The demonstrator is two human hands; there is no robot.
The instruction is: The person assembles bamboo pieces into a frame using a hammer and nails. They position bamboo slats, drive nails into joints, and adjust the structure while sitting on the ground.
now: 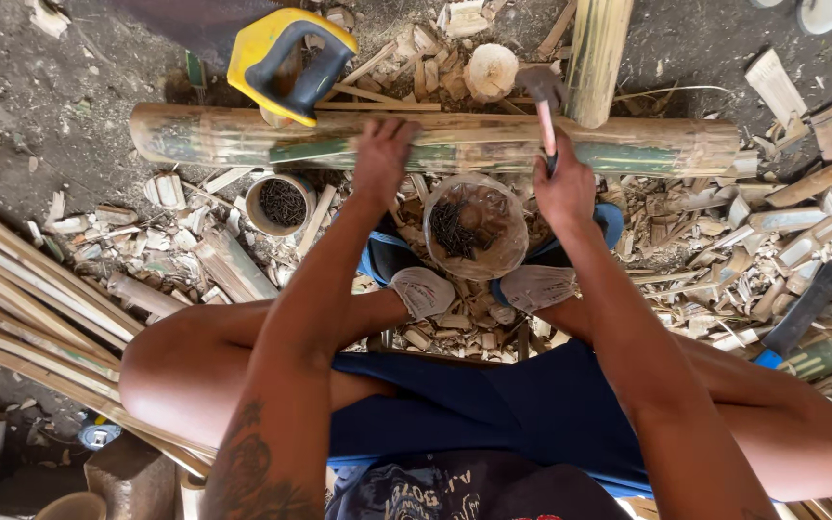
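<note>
Left hand (382, 154) palm-down, fingers spread; right hand (563, 188) fisted, apparently gripping; both arms extended.

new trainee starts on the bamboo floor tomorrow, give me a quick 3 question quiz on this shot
1. True or false: the right hand grips a hammer.
2. What does the left hand press on? A) the yellow-handled saw B) the horizontal bamboo pole C) the bundle of slats
3. What sits between the person's feet?

Key:
1. True
2. B
3. A clear container of dark nails; a second, round bamboo cup of nails lies further left.
</note>
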